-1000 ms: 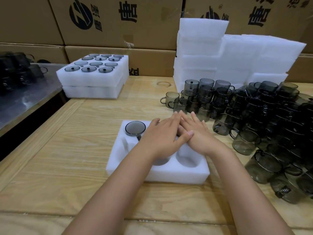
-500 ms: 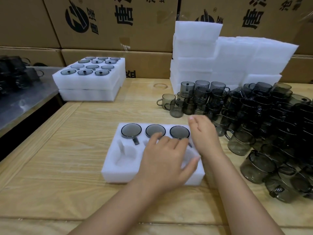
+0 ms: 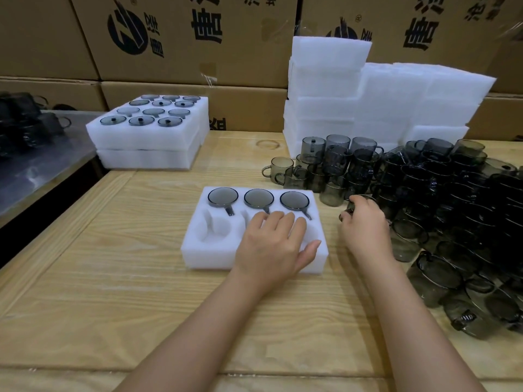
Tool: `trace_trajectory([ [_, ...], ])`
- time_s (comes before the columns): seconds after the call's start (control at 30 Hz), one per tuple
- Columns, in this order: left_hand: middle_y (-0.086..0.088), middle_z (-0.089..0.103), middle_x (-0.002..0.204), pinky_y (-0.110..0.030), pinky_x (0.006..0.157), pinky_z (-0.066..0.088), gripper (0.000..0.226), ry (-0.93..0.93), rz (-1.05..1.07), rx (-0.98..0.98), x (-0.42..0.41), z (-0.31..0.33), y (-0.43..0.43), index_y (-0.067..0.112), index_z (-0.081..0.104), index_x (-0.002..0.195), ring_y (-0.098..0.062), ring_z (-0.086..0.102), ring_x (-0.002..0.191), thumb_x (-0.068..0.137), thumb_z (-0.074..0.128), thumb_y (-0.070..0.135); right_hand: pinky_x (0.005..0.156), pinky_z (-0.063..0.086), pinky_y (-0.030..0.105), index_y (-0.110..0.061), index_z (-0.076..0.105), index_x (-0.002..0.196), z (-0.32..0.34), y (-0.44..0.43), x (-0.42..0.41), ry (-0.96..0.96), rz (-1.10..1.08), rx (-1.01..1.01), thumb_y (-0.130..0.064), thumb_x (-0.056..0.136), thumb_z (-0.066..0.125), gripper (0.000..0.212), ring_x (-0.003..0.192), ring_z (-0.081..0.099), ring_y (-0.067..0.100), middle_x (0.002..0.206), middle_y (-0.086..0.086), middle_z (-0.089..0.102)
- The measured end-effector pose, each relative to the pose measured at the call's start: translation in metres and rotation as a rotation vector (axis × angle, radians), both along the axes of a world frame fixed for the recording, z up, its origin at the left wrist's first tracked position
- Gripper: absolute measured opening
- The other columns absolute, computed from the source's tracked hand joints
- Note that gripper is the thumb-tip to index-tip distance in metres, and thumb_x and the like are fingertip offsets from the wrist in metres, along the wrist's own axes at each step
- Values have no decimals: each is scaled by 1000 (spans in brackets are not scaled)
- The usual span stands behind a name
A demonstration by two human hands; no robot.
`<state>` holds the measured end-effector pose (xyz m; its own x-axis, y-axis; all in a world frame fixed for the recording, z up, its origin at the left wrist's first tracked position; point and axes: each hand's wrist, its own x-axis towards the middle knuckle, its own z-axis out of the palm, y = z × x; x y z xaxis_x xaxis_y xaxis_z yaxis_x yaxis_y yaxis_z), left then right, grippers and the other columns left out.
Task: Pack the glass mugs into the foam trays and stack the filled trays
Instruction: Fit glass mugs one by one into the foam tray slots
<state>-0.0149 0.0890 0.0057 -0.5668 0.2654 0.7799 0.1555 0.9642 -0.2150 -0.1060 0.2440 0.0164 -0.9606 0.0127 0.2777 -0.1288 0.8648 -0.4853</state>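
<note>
A white foam tray (image 3: 198,250) lies in the middle of the wooden table. Its far row holds three smoky glass mugs (image 3: 259,198), rims up. The near-left pocket (image 3: 215,230) is empty. My left hand (image 3: 274,244) rests flat on the tray's near right part and hides the other near pockets. My right hand (image 3: 365,227) is just right of the tray, at the edge of a big pile of loose glass mugs (image 3: 424,188). Its fingers curl round one dark mug (image 3: 347,212) there.
Two filled foam trays (image 3: 147,137) are stacked at the back left. Tall piles of empty foam trays (image 3: 325,80) stand behind the mugs, in front of cardboard boxes (image 3: 184,38). A metal table (image 3: 34,171) with more dark mugs adjoins on the left.
Both hands lay over the tray's far row a second ago. My left hand slid back to the near right part, and my right hand moved right to the mug pile and took hold of a mug.
</note>
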Motion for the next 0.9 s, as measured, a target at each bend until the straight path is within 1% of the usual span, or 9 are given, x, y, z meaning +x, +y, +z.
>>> trace_trajectory([
  [0.1,-4,72,91,-36,80,54,39,30,-49,38,4,-4,-2,8,73,96,-22,68,81,91,47,36,89,42,39,-13,52,129,3,-3,2,15,10,-137,-14,92,53,37,112,51,32,126,12,55],
  [0.2,-4,71,99,-40,89,50,37,65,-73,142,9,-1,-7,5,70,107,-22,68,86,89,50,30,86,41,31,-12,59,120,11,-6,6,95,8,-280,-15,90,54,30,102,56,26,111,11,62],
  [0.3,-6,70,92,-41,85,50,34,106,-93,299,13,8,-15,1,67,109,-25,66,80,89,49,21,80,41,27,-14,63,108,24,-12,15,245,67,-448,-11,86,55,23,82,54,16,97,4,63],
  [0.4,-7,70,95,-37,80,47,35,52,-114,463,16,15,-24,0,64,114,-27,65,82,90,48,19,70,46,24,-28,61,92,37,-22,30,289,241,-636,-11,86,59,17,64,50,7,85,-9,62],
  [0.53,1,58,126,-19,84,34,67,-227,-142,738,19,19,-25,11,42,139,-10,50,109,84,67,38,64,49,23,-26,64,90,45,-43,53,118,585,-857,-2,87,61,24,73,58,11,84,-4,66],
  [0.63,12,54,121,-12,80,29,81,-277,-110,795,18,18,-24,20,39,139,-5,46,109,73,70,55,62,51,26,-27,65,93,42,-56,64,38,704,-834,0,87,62,28,72,61,16,83,-9,67],
  [0.73,29,49,107,-18,80,38,68,-289,-80,915,17,18,-23,31,41,128,-3,53,103,71,62,62,77,51,43,-30,65,97,42,-54,65,16,756,-819,-2,89,59,31,86,61,35,90,-8,70],
  [0.8,34,50,101,-21,81,43,54,-268,-131,953,16,16,-24,29,45,121,7,51,97,78,68,51,84,51,46,-32,65,99,44,-48,61,20,769,-832,-8,88,57,28,91,63,33,95,-8,71],
  [0.9,35,53,105,-31,84,47,32,-265,-223,974,16,16,-27,26,51,109,4,56,99,85,69,33,88,50,45,-33,65,104,46,-43,57,19,803,-810,-13,86,53,30,98,62,28,103,-7,70],
])
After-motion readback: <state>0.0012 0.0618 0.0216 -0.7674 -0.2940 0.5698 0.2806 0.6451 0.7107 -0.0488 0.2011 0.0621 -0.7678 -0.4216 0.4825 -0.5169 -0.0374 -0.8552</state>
